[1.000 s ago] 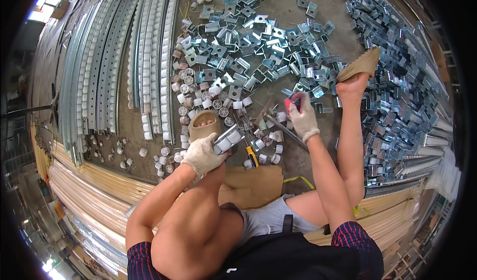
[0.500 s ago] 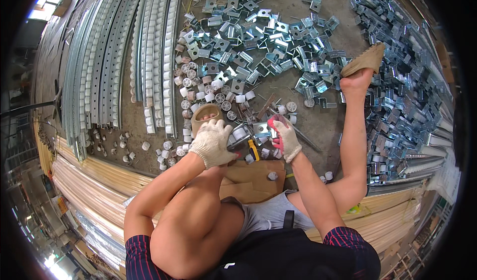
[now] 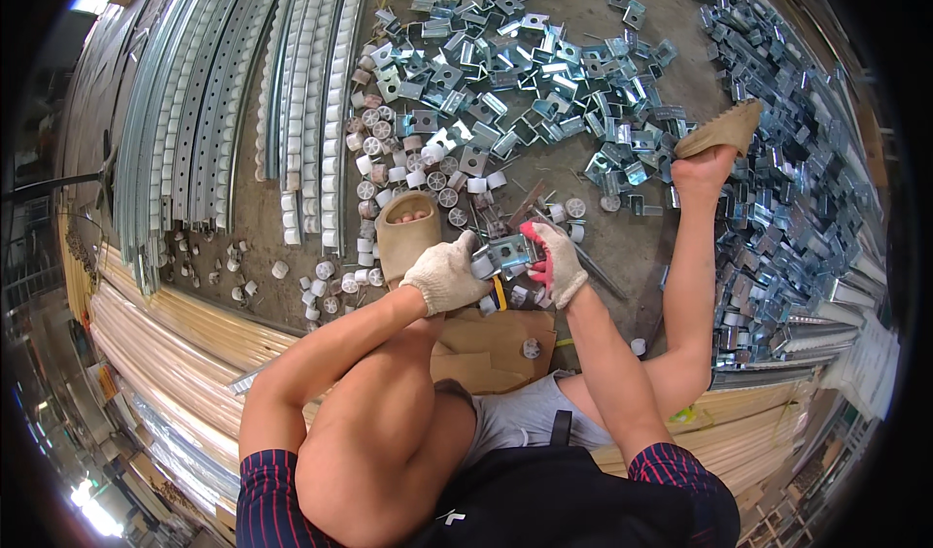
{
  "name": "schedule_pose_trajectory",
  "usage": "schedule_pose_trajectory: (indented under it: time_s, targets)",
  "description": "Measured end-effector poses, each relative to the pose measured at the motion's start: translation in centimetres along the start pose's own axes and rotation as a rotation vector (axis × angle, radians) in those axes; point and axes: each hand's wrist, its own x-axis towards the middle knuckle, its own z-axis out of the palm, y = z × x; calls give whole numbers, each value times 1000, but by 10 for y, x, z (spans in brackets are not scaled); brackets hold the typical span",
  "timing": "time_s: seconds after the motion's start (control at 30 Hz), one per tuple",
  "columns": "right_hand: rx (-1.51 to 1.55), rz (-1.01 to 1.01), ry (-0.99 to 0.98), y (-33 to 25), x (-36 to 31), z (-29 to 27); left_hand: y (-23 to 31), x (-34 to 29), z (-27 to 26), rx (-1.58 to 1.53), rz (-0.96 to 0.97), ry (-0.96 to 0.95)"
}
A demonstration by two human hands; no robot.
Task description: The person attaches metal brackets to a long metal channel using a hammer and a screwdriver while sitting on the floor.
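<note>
Both my hands wear pale knit gloves, the right one with pink fingertips. My left hand (image 3: pixel 442 276) is closed at the left end of a shiny metal bracket (image 3: pixel 509 253), above my left knee. My right hand (image 3: pixel 558 266) pinches the bracket's other end between thumb and fingers. A white roller (image 3: pixel 482 264) sits against the bracket beside my left fingers; whether it is fixed to it I cannot tell. Below, a tool with a yellow and black handle (image 3: pixel 500 293) is partly hidden by my left hand.
Loose metal brackets (image 3: pixel 544 77) lie heaped ahead, with a larger pile (image 3: pixel 777 188) at right. White rollers (image 3: pixel 447 196) scatter around my left sandal (image 3: pixel 408 232). Roller tracks (image 3: pixel 316 111) lie at left. Flattened cardboard (image 3: pixel 496 344) and pale tubes (image 3: pixel 175 344) are nearer me.
My left hand has moved right and down from beside the sandal and closed on the bracket. My right hand stays nearly in place. The view has shifted slightly.
</note>
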Motion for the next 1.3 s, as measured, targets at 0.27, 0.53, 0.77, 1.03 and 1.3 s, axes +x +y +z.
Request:
schedule_pose_trajectory:
  time_s: [0.27, 0.53, 0.77, 1.03, 1.3]
  targets:
    - [76, -54, -141, -1, 10, -8, 8, -10, -2, -14, 45, 39]
    - [111, -10, -235, 1, 23, -13, -7, -7, 9, -50, 74, 60]
    - [122, -7, -308, 9, 38, -17, -7, -14, 5, -77, 177, 62]
    - [67, -38, -390, 5, 51, -27, -6, -16, 6, -101, 155, 66]
    - [-49, -317, -443, 19, 39, -28, -7, -20, 3, -89, 118, 65]
